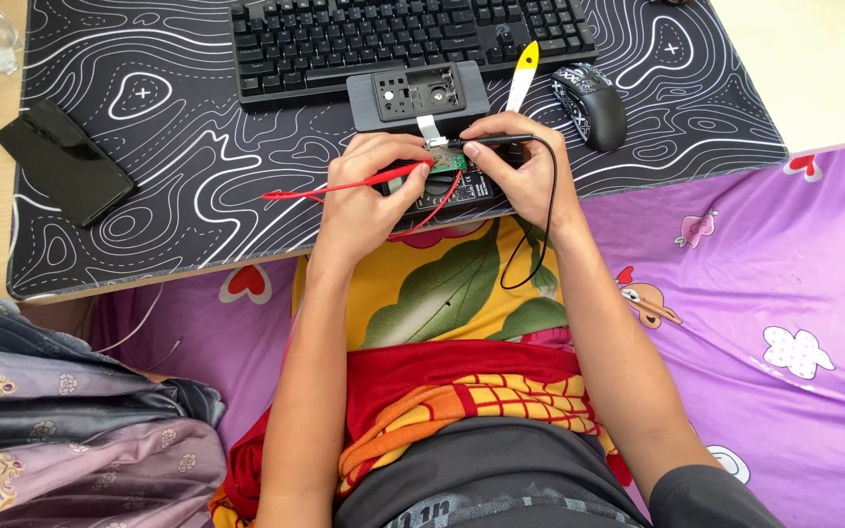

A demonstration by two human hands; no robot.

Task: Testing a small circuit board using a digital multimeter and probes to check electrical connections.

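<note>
Left hand (369,191) pinched the red probe (330,186), its tail trailing toward nine o'clock; right hand (520,166) gripped the black probe (496,143). Both tips met a small green circuit board (449,161) (possibly inside an opened device), at six o'clock from the keyboard (393,39).

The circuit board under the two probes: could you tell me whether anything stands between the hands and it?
Nothing visible does. The left hand holds the red probe and the right hand the black probe; both tips point at the green circuit board, apparently touching it, with no object between.
</note>
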